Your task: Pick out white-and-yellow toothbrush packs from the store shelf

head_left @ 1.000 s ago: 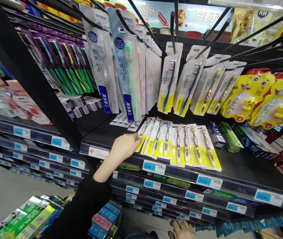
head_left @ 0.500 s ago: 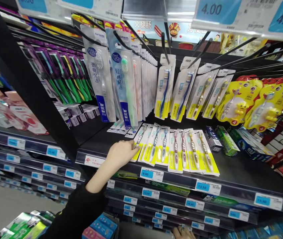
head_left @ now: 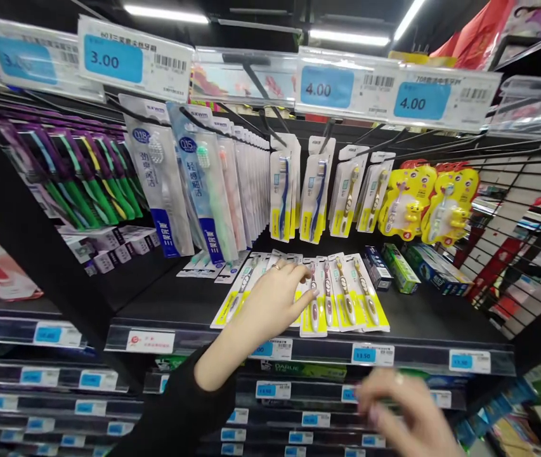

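Note:
My left hand lies on the row of yellow-and-white toothbrush packs spread flat on the black shelf. Its fingers are stretched over the middle packs and hide some of them. A ring shows on one finger. My right hand is low at the bottom right, in front of the lower price rails. It is smeared by motion, and I see nothing in it.
More toothbrush packs hang on pegs above: white-blue ones, yellow ones, yellow duck children's packs. Price tags hang overhead. Toothpaste boxes lie at the shelf's right. A wire rack stands right.
My left hand slid right from the leftmost packs onto the middle ones. My right hand rose from the bottom edge into fuller view. My head tilted up, so the overhead price tags now show.

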The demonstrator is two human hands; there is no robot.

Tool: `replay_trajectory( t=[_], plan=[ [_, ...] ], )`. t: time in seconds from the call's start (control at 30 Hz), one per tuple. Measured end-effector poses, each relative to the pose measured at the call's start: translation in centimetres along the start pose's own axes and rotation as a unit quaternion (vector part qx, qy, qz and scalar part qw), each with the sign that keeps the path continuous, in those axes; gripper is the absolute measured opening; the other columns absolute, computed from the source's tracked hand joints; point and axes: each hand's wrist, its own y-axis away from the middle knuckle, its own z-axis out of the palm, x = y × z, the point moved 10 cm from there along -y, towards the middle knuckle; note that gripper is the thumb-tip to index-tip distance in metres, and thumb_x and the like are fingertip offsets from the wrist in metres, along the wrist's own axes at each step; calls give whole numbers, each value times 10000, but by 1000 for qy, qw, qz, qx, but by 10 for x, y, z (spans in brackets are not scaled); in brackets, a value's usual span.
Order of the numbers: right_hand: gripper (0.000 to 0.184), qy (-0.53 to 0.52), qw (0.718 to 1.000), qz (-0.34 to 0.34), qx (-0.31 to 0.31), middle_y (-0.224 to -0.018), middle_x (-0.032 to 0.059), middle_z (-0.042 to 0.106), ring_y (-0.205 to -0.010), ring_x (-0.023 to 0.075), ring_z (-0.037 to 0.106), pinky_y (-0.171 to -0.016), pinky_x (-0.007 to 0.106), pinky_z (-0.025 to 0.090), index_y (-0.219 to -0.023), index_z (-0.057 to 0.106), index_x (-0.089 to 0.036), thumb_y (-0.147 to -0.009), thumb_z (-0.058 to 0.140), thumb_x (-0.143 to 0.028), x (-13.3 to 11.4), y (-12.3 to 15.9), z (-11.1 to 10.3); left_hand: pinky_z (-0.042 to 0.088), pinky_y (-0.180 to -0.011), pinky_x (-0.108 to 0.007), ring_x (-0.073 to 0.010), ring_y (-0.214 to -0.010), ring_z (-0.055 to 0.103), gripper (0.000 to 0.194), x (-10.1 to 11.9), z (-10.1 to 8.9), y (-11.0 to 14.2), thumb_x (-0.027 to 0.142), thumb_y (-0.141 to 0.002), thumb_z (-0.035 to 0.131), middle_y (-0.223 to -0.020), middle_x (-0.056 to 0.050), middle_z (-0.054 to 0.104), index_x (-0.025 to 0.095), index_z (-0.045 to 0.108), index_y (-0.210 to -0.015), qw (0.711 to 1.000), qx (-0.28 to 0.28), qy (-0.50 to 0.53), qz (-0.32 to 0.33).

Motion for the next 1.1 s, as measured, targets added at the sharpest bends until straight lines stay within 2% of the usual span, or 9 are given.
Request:
replay_trajectory(
  t=[0.07,0.2,0.27,0.37,0.53,0.7,0.8,0.93,1.1],
  plan=[
    [276,-2,999,27,17,-917,59,674,-821,176,644,-773,311,523,-1010,640,-231,-885,496,-431,-2,-58,-43,421,-799,-376,-248,-935,536,142,2,1,8,315,-892,517,-936,-49,636,185,568,-922,999,44,28,-14],
    [570,80,983,88,137,-1205,157,580,-941,223,624,-871,387,491,-1219,508,-147,-741,664,-416,23,-194,-112,424,-760,-315,-186,-854,551,103,4,14,45,260,-911,495,-875,-18,630,191,562,-873,981,115,153,-31],
    [643,113,972,116,172,-1201,201,573,-1082,263,577,-957,395,436,-1225,481,-83,-711,698,-401,42,-242,-120,425,-735,-278,-155,-812,553,112,5,22,67,246,-919,489,-837,-5,616,196,559,-848,969,133,203,-40],
    [572,135,957,143,214,-1124,188,607,-1080,289,572,-944,396,424,-1127,509,-88,-684,715,-387,62,-273,-117,418,-725,-251,-130,-767,539,127,11,29,92,205,-920,489,-775,9,591,194,547,-807,962,135,235,-31],
    [218,144,950,115,252,-884,86,637,-877,252,594,-847,397,448,-806,520,-172,-719,643,-329,59,-270,-109,408,-715,-241,-120,-750,525,115,7,24,114,168,-907,507,-753,13,577,190,542,-799,963,149,223,-38],
    [235,-7,971,-13,238,-846,40,625,-829,198,582,-814,378,484,-808,519,-187,-755,567,-411,34,-249,-106,411,-722,-241,-119,-731,522,132,1,24,123,182,-910,506,-734,16,572,191,540,-783,964,156,206,-57],
    [315,-135,969,-58,197,-880,37,632,-884,197,605,-794,363,511,-916,549,-197,-787,526,-484,10,-226,-105,413,-716,-234,-116,-739,527,132,4,31,122,186,-913,505,-744,16,577,191,538,-785,965,145,211,-57],
    [267,-236,955,-65,167,-838,32,633,-869,191,627,-766,354,540,-905,567,-216,-809,520,-461,-26,-181,-109,414,-689,-236,-120,-739,533,125,15,41,117,189,-917,493,-749,8,576,189,541,-802,968,115,221,-34],
    [257,-285,946,-55,148,-656,-4,546,-615,141,575,-589,295,529,-827,546,-216,-837,518,-471,-42,-118,-115,424,-701,-264,-135,-731,539,160,27,50,118,215,-929,462,-750,-9,591,186,549,-798,971,83,225,-17]
  ],
)
